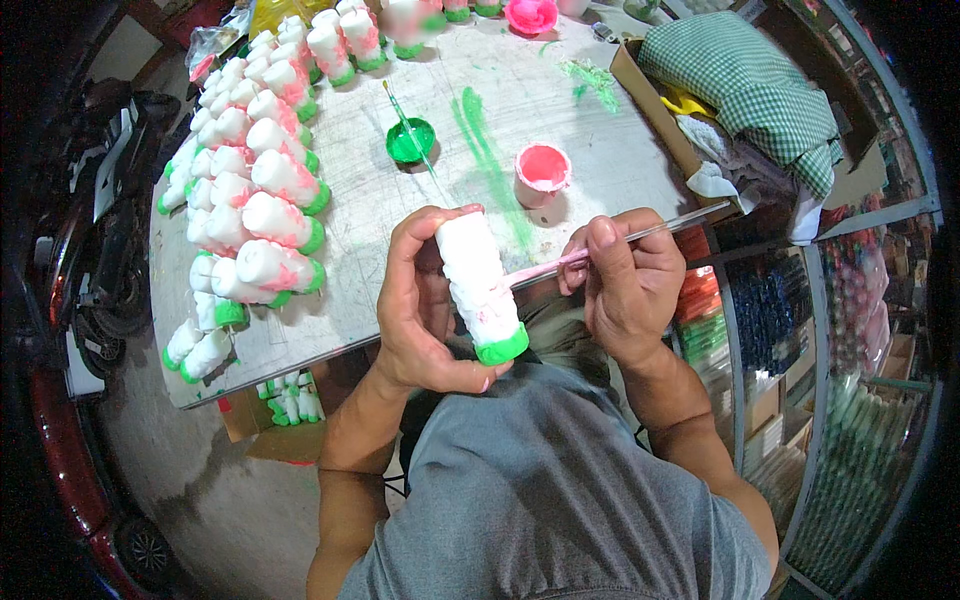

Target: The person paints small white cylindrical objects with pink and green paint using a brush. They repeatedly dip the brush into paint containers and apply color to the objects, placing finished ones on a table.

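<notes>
My left hand [415,310] is wrapped round a white candle [470,265] with a bumpy, sculpted side and a green base, tilted above the table's near edge. A little pink paint marks its lower side. Between the thumb and fingers of my right hand [630,280] is a paintbrush [540,270] with a clear handle, its pink-coated end against the candle. Just beyond my hands stands a small cup of pink paint [543,172]. Farther left, a second brush [405,118] rests across a green paint dish [411,142].
Rows of similar pink-and-green painted candles [265,170] crowd the table's left side. Green smears [485,150] mark the white tabletop [350,180]. At right sit a cardboard box [650,110] with checked cloth [740,85] and shelves of stock [850,470]. Another box [285,440] lies below the table.
</notes>
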`<action>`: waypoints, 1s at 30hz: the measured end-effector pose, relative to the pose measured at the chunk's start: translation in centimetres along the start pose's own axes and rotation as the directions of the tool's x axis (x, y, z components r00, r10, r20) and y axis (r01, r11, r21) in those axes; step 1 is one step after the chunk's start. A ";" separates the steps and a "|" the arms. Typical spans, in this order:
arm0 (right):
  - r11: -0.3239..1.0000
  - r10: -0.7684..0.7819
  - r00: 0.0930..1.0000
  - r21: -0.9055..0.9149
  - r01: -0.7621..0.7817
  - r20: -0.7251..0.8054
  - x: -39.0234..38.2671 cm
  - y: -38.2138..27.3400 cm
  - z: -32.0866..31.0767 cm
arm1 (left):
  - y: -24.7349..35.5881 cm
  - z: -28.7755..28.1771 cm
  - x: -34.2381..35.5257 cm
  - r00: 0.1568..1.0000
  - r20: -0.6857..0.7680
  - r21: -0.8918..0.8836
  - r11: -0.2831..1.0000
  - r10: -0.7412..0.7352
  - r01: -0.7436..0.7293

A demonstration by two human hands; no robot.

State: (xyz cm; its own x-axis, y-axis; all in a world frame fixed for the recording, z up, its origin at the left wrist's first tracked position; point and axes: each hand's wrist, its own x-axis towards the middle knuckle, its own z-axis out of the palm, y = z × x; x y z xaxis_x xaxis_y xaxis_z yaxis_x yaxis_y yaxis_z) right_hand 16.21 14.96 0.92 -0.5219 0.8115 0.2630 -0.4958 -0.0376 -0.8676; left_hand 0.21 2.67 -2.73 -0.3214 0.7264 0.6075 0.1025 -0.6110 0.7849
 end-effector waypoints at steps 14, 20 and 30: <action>0.915 -0.344 0.918 -0.150 0.375 0.196 -0.6 -0.6 -1.0 | 0.5 -0.6 -0.2 1.000 -0.005 0.235 0.972 -0.027 0.028; 0.656 -0.417 0.706 -0.349 0.670 0.572 -0.3 -2.1 -1.0 | 0.7 -0.6 0.0 1.000 0.003 0.305 0.952 0.027 -0.026; 0.965 -0.221 0.957 -0.098 0.242 0.188 -0.7 -1.3 -0.9 | 3.6 0.2 1.2 0.999 0.034 0.660 0.751 0.011 -0.031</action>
State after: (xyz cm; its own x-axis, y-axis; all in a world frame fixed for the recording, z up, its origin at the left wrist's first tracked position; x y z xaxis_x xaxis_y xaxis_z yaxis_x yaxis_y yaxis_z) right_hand 17.86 14.92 1.54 -0.5198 0.6755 0.5229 -0.5371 0.2176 -0.8150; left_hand 0.35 1.42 0.86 -0.2878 0.7299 0.6200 0.7082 -0.2736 0.6509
